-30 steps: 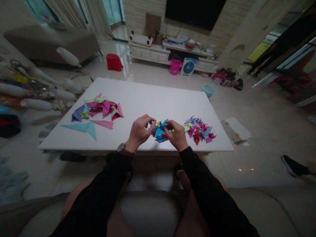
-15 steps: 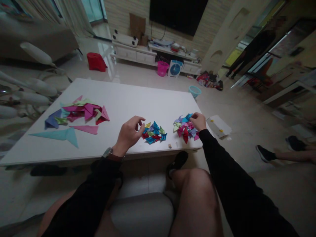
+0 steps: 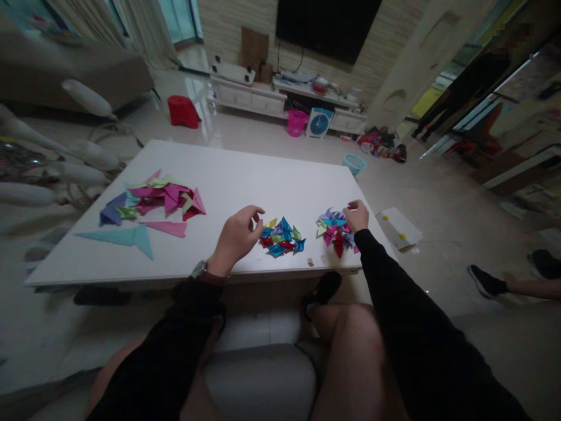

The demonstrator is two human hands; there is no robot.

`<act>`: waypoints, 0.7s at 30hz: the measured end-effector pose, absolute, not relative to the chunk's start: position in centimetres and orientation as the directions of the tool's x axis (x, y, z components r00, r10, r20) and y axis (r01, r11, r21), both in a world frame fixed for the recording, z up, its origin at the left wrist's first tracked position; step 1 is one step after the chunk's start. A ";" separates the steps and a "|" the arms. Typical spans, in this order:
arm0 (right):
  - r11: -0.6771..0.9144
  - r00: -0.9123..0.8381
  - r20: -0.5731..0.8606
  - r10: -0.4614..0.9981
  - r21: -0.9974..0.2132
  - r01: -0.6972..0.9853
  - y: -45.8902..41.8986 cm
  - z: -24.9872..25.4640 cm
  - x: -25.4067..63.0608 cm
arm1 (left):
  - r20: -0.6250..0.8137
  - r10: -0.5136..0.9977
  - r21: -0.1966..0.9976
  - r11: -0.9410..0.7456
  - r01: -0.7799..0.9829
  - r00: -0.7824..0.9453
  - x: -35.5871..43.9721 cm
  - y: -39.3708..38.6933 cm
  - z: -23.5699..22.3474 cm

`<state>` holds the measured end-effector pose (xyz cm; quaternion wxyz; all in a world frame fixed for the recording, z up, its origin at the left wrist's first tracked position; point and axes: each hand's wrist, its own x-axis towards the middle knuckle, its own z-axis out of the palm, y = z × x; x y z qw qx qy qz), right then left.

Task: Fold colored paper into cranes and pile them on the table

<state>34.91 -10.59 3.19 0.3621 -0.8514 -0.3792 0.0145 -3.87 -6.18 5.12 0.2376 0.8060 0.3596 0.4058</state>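
Observation:
On the white table point(image 3: 245, 169) lie three groups of folded paper. My left hand point(image 3: 239, 237), with a watch at its wrist, hovers with fingers curled loosely and apart beside the middle pile of small origami pieces point(image 3: 283, 237), blue, red, green and yellow. At the right end, my right hand point(image 3: 358, 215) is over the upper right edge of another pile of small origami pieces point(image 3: 335, 231), pink, purple, blue and green. Its fingers look slightly parted, with nothing visible between them. Larger folded papers point(image 3: 169, 196) are heaped at the left, near a long light-blue folded paper point(image 3: 127, 237).
Near the table's front edge lies a small brown scrap point(image 3: 310, 261). A blue basket point(image 3: 354, 164) and a white box point(image 3: 398, 228) are on the floor beyond the right end. A red stool point(image 3: 183, 111) stands behind. A person point(image 3: 464, 88) stands at the far right.
My right hand has drawn up and away from a blue origami piece, which now lies on the right pile. My left hand stays beside the middle pile. The view has shifted slightly.

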 end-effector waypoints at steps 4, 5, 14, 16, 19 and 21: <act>-0.129 0.660 0.318 0.681 -0.835 0.535 -10.3 5.0 25.9 | 0.385 0.832 0.697 -0.545 0.466 0.398 -4.5 -6.2 4.9; -0.071 0.617 0.319 0.720 -0.850 0.522 -10.3 5.1 23.2 | 0.366 0.849 0.706 -0.520 0.481 0.380 -4.7 -6.2 4.9; 0.099 0.090 0.216 0.972 -0.727 0.679 -9.5 2.8 11.1 | 0.236 0.956 0.747 -0.295 0.596 0.177 -9.3 -3.3 2.2; 0.147 0.021 0.245 0.969 -0.644 0.751 -9.4 2.6 11.1 | 0.141 0.988 0.793 -0.155 0.589 0.070 -11.5 -1.2 0.9; 0.143 0.003 0.266 0.964 -0.526 0.838 -9.9 2.7 11.3 | -0.030 0.987 0.814 0.116 0.569 -0.158 -15.5 2.4 -0.8; 0.115 0.000 0.229 0.974 -0.490 0.864 -10.5 3.1 11.5 | -0.054 0.965 0.791 0.199 0.578 -0.258 -18.4 4.7 -1.5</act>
